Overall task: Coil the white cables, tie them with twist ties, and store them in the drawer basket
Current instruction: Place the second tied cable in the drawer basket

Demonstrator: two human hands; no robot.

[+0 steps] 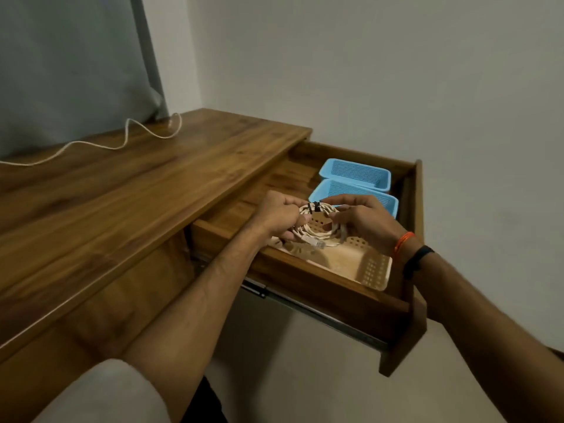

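Both my hands, left and right, pinch the coiled cable over the beige basket. Black tie at 12 o'clock looks loose; coil may spring open on release.

Bare forearms, both. On the right wrist, an orange thread band beside a black band. At the left elbow, a pale sleeve.

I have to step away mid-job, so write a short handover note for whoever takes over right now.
Left hand and right hand both hold the coiled white cable above the beige basket in the open drawer.
Done: coil wound, black twist tie on it.
Left: finish the tie, lay the coil in the basket, then coil the loose cable on the desk top.
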